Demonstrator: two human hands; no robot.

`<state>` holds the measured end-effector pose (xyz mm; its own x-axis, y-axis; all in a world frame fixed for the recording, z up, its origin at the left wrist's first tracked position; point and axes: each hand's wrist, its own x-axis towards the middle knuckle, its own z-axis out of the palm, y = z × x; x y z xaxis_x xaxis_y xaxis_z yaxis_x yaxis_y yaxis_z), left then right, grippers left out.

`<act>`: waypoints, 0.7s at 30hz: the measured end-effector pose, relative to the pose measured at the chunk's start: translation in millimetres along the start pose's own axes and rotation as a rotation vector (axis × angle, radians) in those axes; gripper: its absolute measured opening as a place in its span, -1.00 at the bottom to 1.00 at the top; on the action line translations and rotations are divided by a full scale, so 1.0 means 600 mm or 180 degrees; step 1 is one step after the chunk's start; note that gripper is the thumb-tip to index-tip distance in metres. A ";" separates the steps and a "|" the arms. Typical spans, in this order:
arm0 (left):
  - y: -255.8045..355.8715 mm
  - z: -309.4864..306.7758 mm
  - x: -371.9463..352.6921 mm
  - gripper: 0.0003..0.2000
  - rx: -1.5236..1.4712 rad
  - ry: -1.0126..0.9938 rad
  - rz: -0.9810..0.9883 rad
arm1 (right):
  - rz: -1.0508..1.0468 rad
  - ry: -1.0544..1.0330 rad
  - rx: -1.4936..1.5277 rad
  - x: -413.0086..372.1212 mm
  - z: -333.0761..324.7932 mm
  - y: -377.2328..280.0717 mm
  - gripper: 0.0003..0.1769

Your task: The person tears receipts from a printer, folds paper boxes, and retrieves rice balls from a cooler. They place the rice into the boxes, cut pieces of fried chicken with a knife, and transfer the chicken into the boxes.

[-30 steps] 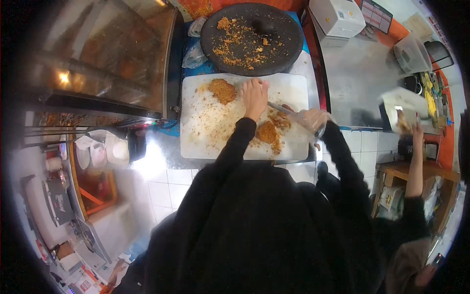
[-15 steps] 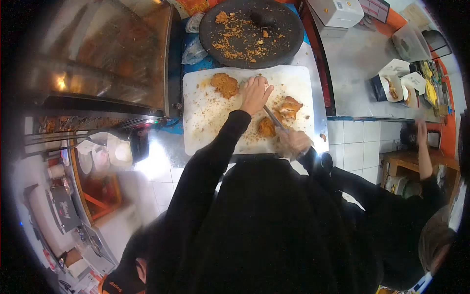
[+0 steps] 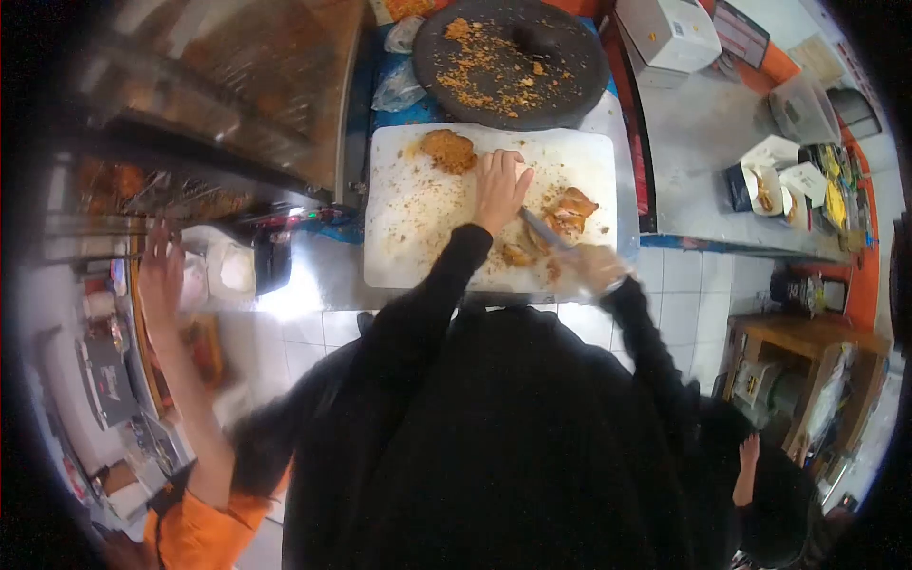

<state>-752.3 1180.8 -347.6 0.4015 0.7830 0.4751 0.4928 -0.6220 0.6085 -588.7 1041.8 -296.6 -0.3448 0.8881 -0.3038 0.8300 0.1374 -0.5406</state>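
Note:
My left hand [image 3: 501, 193] lies on the white cutting board [image 3: 408, 252], fingers stretched forward and thumb apart, just right of a browned fried piece [image 3: 448, 152]. Whatever may be under the palm is hidden. In a clear glove, my right hand [image 3: 597, 267] is closed round the knife [image 3: 548, 231], whose blade points up and left towards my left wrist. Beyond the blade lies a cut fried piece [image 3: 573, 209] with pale inside showing. A smaller piece [image 3: 518, 255] sits below the blade. Crumbs are scattered over the board.
A round dark stone slab [image 3: 494, 90] with crumbs stands behind the board. At right, open food boxes [image 3: 762, 185] and a white box [image 3: 670, 33] are on a metal counter [image 3: 689, 142]. A glass-fronted cabinet is at left. Another person's arm [image 3: 185, 370] reaches up at left; another person stands at lower right.
The view has shifted. My right hand and the knife have moved slightly up and away from the small piece. A person in orange has come in at left; the co-worker's raised arm at right has dropped.

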 end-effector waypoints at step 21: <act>0.050 -0.213 -0.228 -0.86 -0.0381 0.1680 -0.1752 | 0.1123 0.0762 -0.1489 0.089 0.072 -0.106 -0.19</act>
<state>-890.7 1056.3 -312.9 -0.3134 0.8990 0.3060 0.4159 -0.1597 0.8953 -679.0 1061.7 -312.3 0.0473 0.9810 -0.1879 0.9983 -0.0526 -0.0232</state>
